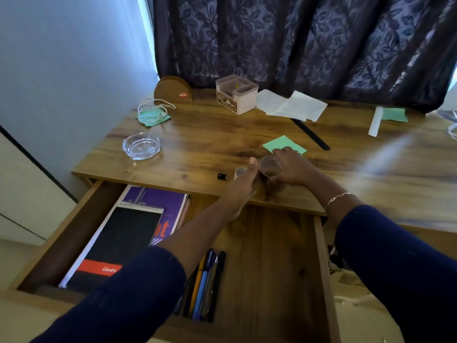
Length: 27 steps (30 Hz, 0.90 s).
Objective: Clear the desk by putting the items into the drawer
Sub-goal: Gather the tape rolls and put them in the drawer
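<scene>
Pens (206, 285) and notebook (116, 246) already lie in the open drawer (272, 256). Right hand (289, 167) grips a clear cup (268, 165) near the counter (210, 142) edge; left hand (243, 181) closes around a smaller cup (240, 171), presumably for stowing.

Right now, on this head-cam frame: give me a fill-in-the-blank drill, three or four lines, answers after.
1. The drawer under the desk stands ____.
2. The spiral notebook lies in the drawer's ____ half.
3. The glass ashtray sits on the ____.
4. The right hand rests on a small clear ____, beside the left hand.

Answers: open; left; desk; cup
</scene>
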Available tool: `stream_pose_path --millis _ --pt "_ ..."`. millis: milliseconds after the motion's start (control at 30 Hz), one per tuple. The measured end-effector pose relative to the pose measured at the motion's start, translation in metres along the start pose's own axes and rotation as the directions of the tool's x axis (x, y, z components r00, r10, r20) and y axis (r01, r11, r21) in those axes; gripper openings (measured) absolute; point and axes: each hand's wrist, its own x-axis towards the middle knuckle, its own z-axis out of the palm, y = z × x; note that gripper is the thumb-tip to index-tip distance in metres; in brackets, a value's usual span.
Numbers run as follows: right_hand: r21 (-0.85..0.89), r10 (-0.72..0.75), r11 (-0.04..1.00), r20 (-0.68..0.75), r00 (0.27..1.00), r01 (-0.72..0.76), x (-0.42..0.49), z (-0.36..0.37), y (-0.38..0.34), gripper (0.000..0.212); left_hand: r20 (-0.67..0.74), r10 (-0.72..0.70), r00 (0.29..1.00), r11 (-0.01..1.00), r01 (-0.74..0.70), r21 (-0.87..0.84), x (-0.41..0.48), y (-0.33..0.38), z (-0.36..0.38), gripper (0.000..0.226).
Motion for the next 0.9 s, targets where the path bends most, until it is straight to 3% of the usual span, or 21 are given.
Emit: stream_pose_path --millis 133,267,400,500,633,900 --pt "0.022 -0.029 0.999 -0.006 1.0 0.029 -0.047 -0.01 -0.005 0.092 0.042 -0.012 0.999 1.0 0.01 0.027 -0.031 0.005 -0.005 0.064" --pt "0.105 -0.092 0.991 0.114 0.989 0.08 -0.102 0.0 -0.021 0.091 0.056 -0.126 0.99 0.977 0.115 0.177 -0.065 -0.002 -0.022 0.069" --pt "0.137 -0.157 0.982 0.216 0.964 0.129 -0.144 0.039 -0.043 0.095 0.133 -0.277 0.952 0.895 0.205 0.396 -0.094 -0.019 -0.039 0.072" --pt "0.1 -0.179 0.983 0.293 0.939 0.155 -0.158 0.075 -0.056 0.095 0.102 -0.403 0.91 0.809 0.301 0.506 -0.105 -0.041 -0.047 0.065" --pt "0.101 -0.217 0.976 0.363 0.906 0.193 -0.168 0.106 -0.065 0.091 0.07 -0.497 0.865 0.738 0.379 0.558 -0.109 -0.068 -0.056 0.068" --pt "0.122 -0.208 0.977 0.405 0.891 0.172 -0.171 0.132 -0.077 0.098 0.052 -0.514 0.856 0.717 0.396 0.574 -0.107 -0.087 -0.063 0.066"
